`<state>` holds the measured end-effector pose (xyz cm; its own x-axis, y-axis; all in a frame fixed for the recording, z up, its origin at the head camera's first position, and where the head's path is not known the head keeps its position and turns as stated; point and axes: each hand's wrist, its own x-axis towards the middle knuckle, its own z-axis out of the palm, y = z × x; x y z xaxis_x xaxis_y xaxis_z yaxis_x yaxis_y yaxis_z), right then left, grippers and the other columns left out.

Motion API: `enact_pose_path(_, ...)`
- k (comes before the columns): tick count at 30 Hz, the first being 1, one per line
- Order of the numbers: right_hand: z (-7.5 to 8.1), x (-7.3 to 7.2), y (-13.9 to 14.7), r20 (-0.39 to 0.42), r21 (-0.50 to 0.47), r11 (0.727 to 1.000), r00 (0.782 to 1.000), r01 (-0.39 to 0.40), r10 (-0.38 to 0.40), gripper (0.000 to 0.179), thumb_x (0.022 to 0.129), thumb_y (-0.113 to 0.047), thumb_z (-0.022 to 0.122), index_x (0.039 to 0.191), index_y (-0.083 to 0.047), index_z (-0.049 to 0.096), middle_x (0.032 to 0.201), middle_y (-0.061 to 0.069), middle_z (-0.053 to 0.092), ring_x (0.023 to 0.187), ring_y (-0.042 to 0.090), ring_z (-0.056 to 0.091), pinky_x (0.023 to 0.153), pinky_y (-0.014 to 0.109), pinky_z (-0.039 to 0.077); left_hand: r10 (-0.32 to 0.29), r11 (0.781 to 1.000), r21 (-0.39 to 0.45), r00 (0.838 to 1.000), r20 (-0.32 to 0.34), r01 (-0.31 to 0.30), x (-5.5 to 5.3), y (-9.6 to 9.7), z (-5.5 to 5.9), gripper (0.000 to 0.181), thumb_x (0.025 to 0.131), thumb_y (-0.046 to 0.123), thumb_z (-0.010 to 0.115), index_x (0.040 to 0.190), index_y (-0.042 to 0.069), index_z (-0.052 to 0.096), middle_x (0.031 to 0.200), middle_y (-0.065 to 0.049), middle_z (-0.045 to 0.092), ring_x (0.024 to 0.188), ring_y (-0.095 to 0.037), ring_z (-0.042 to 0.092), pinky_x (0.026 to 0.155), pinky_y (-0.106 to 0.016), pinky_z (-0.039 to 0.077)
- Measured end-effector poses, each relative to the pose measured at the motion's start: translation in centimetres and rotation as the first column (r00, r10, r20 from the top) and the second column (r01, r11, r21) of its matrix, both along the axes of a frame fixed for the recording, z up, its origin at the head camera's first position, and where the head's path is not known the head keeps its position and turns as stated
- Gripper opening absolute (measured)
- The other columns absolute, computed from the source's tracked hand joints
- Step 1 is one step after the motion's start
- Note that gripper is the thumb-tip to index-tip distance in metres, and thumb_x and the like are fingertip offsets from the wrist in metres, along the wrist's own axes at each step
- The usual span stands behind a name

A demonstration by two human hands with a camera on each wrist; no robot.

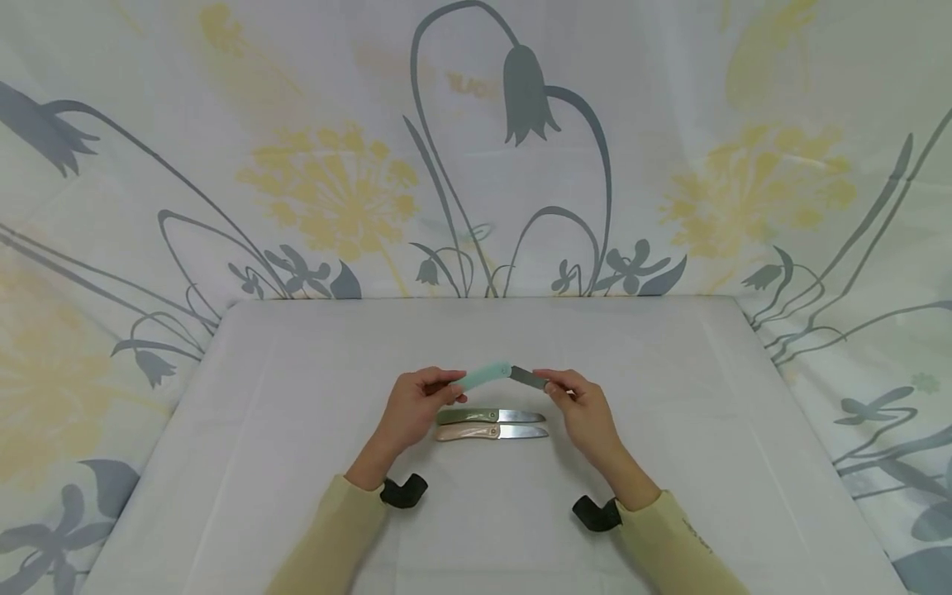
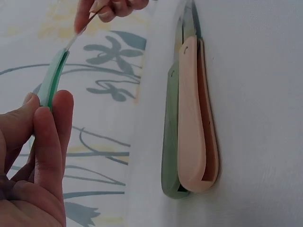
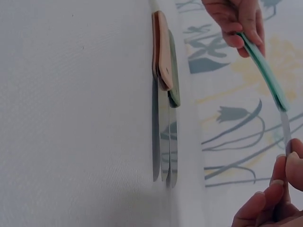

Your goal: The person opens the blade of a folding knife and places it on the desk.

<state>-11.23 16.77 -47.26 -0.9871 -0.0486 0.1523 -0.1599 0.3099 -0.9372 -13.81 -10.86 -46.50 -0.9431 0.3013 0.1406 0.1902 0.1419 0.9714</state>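
Note:
Between both hands, above the table, is a mint-green folding knife (image 1: 483, 377) with its blade (image 1: 527, 378) partly swung out, at an angle to the handle. My left hand (image 1: 421, 403) pinches the handle's end between thumb and fingers. The blade's tip is pinched by my right hand (image 1: 584, 413). Below them, two unfolded knives lie side by side with blades to the right: a dark green knife (image 1: 468, 416) and, nearer me, a pink knife (image 1: 467, 432). In the left wrist view the pink handle (image 2: 193, 113) shows an open slot along its edge.
A white cloth covers the table (image 1: 297, 347). Behind it and along its sides hangs a curtain (image 1: 461, 190) printed with grey and yellow flowers. A black curved piece (image 1: 405, 492) sits at the left cuff, and another black piece (image 1: 596, 514) at the right cuff.

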Motion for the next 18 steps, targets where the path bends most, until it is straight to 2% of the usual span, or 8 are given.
enact_pose_path(5,0.2,-0.1,0.5,0.02,0.062,0.997,0.999,-0.041,0.04,0.025,0.1,-0.003,0.057,0.118,-0.011,0.073,0.099,0.014,0.066,0.077,0.02,0.048,0.064,0.025,0.038,-0.061,0.996,-0.065,0.998,-0.033,0.059,-0.3,-0.6,0.1,0.019,0.094,0.001,0.066,0.111,-0.001,0.073,0.09,-0.013,0.071,0.081,-0.03,0.071,0.073,-0.049,0.056)
enact_pose_path(7,0.2,-0.2,0.7,0.024,0.087,0.995,0.998,-0.057,0.055,0.025,0.1,-0.003,0.057,0.117,-0.012,0.073,0.1,0.009,0.066,0.079,0.021,0.049,0.067,0.026,0.04,-0.088,0.992,-0.097,0.995,-0.049,0.083,-0.5,-0.8,0.2,0.018,0.094,0.001,0.066,0.111,-0.002,0.073,0.09,-0.013,0.071,0.079,-0.028,0.071,0.072,-0.052,0.055)
enact_pose_path(11,0.1,-0.3,1.0,0.014,0.135,0.986,0.995,-0.096,0.095,0.026,0.1,-0.001,0.055,0.114,-0.011,0.074,0.099,0.006,0.067,0.082,0.021,0.05,0.07,0.028,0.042,-0.129,0.98,-0.16,0.991,-0.046,0.121,-0.5,-1.1,0.5,0.019,0.093,0.002,0.068,0.11,-0.003,0.073,0.088,-0.011,0.07,0.078,-0.031,0.07,0.072,-0.048,0.056)
enact_pose_path(18,0.0,-0.5,1.3,0.022,0.178,0.973,0.989,-0.146,0.144,0.025,0.1,0.0,0.055,0.113,-0.009,0.074,0.097,0.012,0.065,0.08,0.019,0.049,0.07,0.028,0.042,-0.175,0.965,-0.205,0.984,-0.038,0.164,-0.5,-1.3,0.5,0.021,0.093,0.001,0.067,0.113,-0.007,0.071,0.089,-0.015,0.071,0.08,-0.039,0.069,0.07,-0.035,0.056)
